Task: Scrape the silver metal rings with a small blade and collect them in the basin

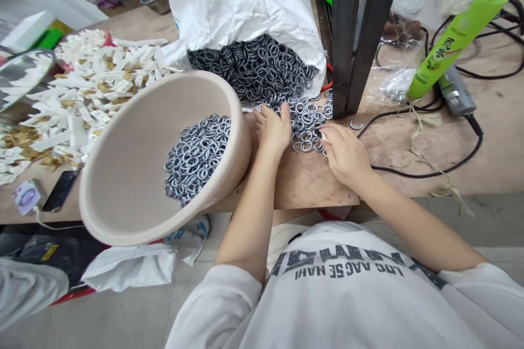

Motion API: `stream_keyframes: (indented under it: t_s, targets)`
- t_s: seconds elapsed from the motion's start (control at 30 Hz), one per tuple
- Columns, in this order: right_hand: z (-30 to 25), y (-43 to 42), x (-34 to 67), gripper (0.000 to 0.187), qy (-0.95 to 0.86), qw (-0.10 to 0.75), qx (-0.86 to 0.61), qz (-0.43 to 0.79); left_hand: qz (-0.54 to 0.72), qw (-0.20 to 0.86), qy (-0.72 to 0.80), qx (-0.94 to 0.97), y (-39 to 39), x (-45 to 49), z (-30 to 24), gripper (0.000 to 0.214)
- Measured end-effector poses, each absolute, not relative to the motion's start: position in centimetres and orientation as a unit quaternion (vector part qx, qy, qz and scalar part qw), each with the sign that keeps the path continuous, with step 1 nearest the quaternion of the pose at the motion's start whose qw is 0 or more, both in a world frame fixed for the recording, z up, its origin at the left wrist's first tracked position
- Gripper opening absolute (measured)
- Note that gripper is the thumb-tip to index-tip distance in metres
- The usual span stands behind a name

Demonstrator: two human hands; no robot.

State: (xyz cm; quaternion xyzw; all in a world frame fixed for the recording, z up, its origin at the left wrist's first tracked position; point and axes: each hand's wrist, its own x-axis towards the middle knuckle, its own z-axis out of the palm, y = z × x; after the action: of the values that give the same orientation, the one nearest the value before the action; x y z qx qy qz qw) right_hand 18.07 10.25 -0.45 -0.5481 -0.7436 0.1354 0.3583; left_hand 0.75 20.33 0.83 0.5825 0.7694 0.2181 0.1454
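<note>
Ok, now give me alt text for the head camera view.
Seen from above, a bare left hand and right hand work at a loose pile of silver metal rings on a wooden workbench. A tilted round beige plastic basin holds more rings to the left, and dark metal rings spill from a white plastic sack behind.

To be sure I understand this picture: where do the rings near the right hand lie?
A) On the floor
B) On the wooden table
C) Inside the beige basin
B. The right hand has its fingertips among metal rings lying loose on the wooden table.
</note>
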Motion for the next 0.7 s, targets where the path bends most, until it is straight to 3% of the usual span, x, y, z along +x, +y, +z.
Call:
stream_keyframes:
  t_s: [0.13,0.23,0.37,0.5,0.63,0.7]
  targets:
    - [-0.4,10.5,18.5,0.038,-0.726,0.374,-0.552,0.167,0.240,0.197,0.638,0.705,13.3,0.3,1.0,0.058]
    - [-0.5,10.8,18.7,0.035,-0.719,0.372,-0.552,0.199,0.271,0.179,0.564,0.759,9.8,-1.4,0.7,0.046]
    - [-0.2,10.7,19.0,0.032,-0.678,0.437,-0.550,0.218,0.249,0.121,0.571,0.773,8.7,-3.5,0.3,0.037]
    - [0.4,9.9,18.8,0.031,-0.668,0.473,-0.539,0.199,0.211,0.150,0.557,0.789,9.3,-4.1,-0.2,0.022]
    - [0.5,8.7,18.1,0.029,-0.657,0.439,-0.546,0.280,0.304,0.172,0.543,0.763,9.3,-3.9,-0.2,0.015]
    - [0.6,8.3,17.5,0.028,-0.638,0.426,-0.529,0.362,0.369,0.252,0.518,0.729,8.9,-3.4,0.1,0.016]
